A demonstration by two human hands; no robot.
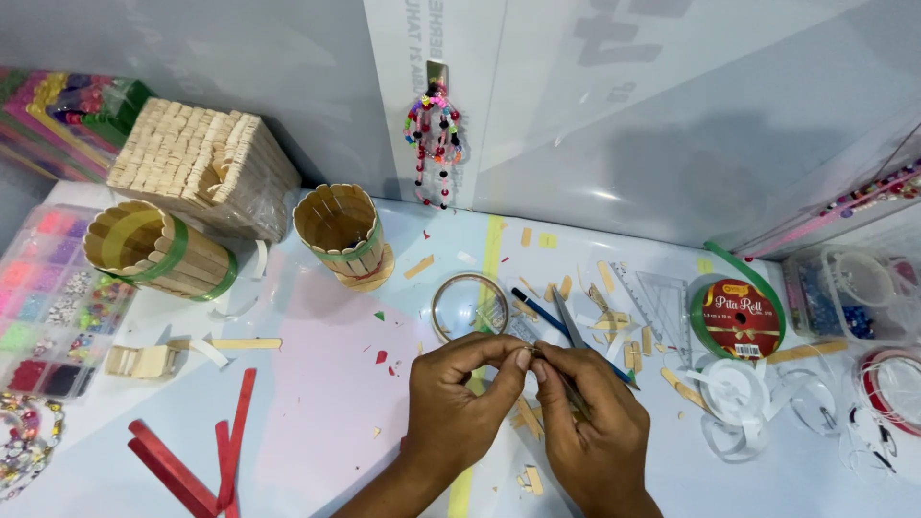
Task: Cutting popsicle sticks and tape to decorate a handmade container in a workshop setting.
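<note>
Small craft piece pinched between both hands above the table's point(317, 403) near edge.

Left hand point(459, 393) and right hand point(587, 414) are brought together, fingertips closed on a tiny item, too small to identify; judged light, easily dropped, best gripped by fingertips. A thin metal tool point(568, 326) is kept in the right hand. Stick-built cup point(342, 235) is seen empty; bead organiser point(43, 297) is filled with coloured beads.

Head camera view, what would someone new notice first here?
Two hands, the left hand and right hand, meet at centre bottom, pinching something too small to tell. Behind them at left stand two craft-stick cups, and a green ribbon roll lies at right.
</note>
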